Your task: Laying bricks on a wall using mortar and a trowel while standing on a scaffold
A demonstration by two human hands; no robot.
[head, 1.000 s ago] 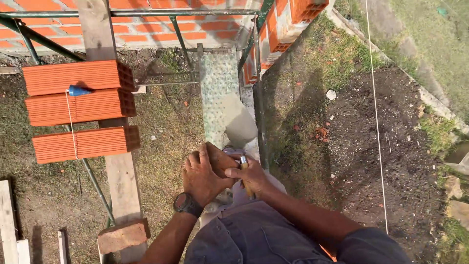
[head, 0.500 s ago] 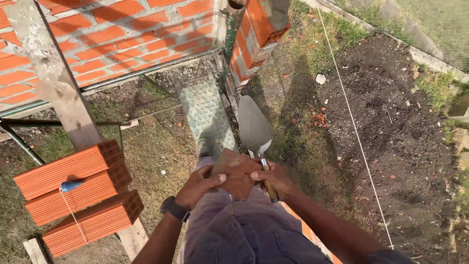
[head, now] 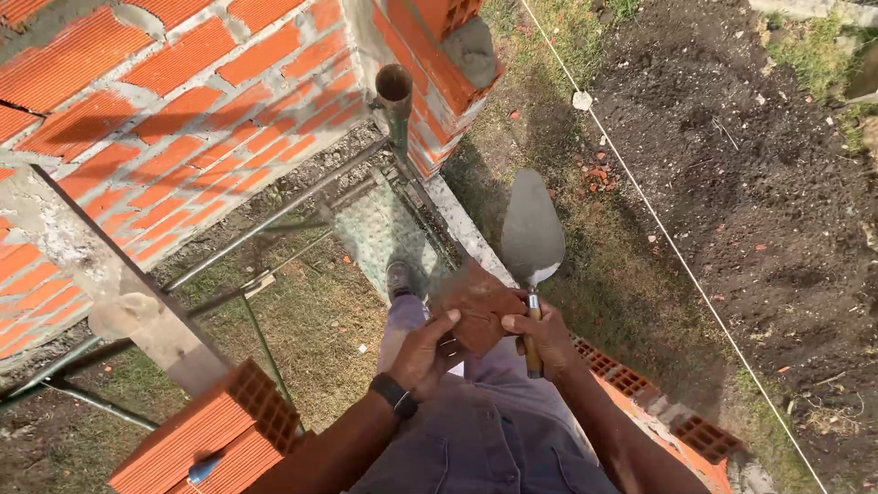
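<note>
Brick piece (head: 477,306) gripped between both hands' fingers (head: 439,331).

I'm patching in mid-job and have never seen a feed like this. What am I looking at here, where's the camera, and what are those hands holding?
There is no machine here: the camera sits on a person's head and looks straight down, so you see their own arms, grey trousers and one shoe far below.

The left hand, with a dark watch on the wrist, holds a broken piece of red brick. The right hand steadies that piece too and grips the wooden handle of a trowel, whose grey blade points away from the body.

The person stands on a metal scaffold platform. A red brick wall with grey mortar joints fills the upper left. Hollow red blocks are stacked lower left. A taut white string line crosses the grass and bare soil on the right.
</note>
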